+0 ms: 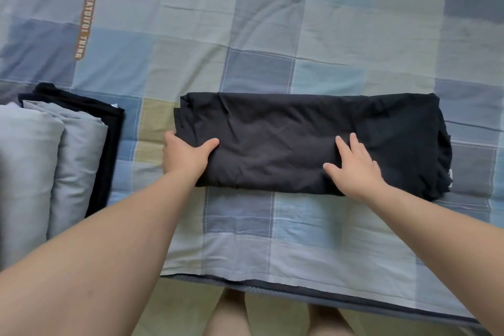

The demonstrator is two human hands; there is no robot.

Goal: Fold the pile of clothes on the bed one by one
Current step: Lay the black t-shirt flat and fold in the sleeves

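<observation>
A left hand (pixel 185 154) grips the left end of a folded black garment (pixel 300 128) on the bed (pixel 245 35). The right hand (pixel 354 166) presses it flat, fingers spread.

A: Left hand?
B: My left hand (pixel 188 154) grips the end of the dark cloth (pixel 286 133). Thumb on top, fingers tucked under, hidden.
A: Right?
B: My right hand (pixel 354 168) lies flat on the cloth, palm down, fingers straight and a little spread, thumb out to the side.
A: Arms?
B: Both bare, stretched forward. My left forearm (pixel 109 240) comes in from lower left, my right forearm (pixel 436 232) from lower right. Hands well apart.
</observation>
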